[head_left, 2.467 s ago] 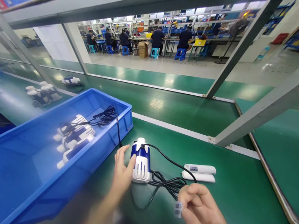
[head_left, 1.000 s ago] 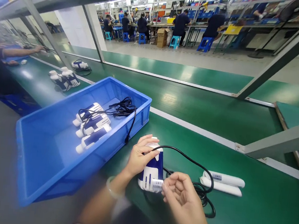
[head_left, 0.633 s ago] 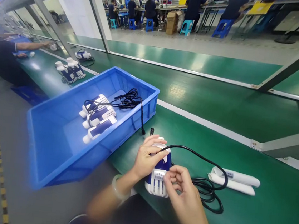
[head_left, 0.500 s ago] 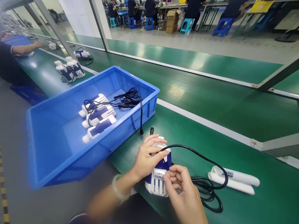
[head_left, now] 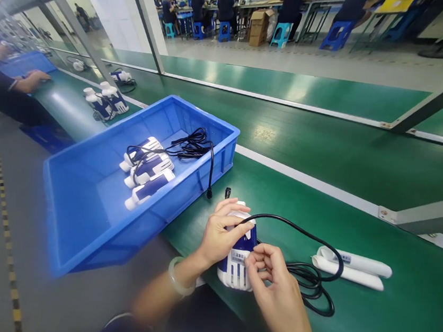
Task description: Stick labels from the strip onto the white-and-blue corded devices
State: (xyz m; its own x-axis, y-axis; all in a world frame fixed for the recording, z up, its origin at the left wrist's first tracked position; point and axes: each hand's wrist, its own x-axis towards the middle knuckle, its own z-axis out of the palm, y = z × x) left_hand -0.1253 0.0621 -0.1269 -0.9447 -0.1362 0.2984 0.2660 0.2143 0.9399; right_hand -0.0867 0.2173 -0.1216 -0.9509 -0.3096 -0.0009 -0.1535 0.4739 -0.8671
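Observation:
A blue-and-white pump [head_left: 235, 271] with slots in its white end stands on the green bench in front of me. My left hand [head_left: 220, 232] is closed over its upper part, with a black cable [head_left: 295, 225] running out by the thumb. A white printed label [head_left: 238, 257] lies on the pump's face. Thumb and forefinger of my right hand [head_left: 273, 273] are pinched together at the label's right edge. The cable's coil [head_left: 312, 283] rests to the right of the pump, partly behind my right hand. A black connector [head_left: 227, 192] shows just beyond the pump.
A blue crate [head_left: 80, 214] at left holds several similar pumps [head_left: 151, 166] and black cables; one plug hangs over its rim. Two white rolls [head_left: 353, 269] lie at right. More pumps [head_left: 107, 101] stand beyond the crate, near a co-worker's arm [head_left: 29, 82]. Metal posts [head_left: 145, 24] rise behind.
My hands keep nearly the same hold on the pump and label. The whole view has shifted slightly. The co-worker's hand at far left has drawn back and down.

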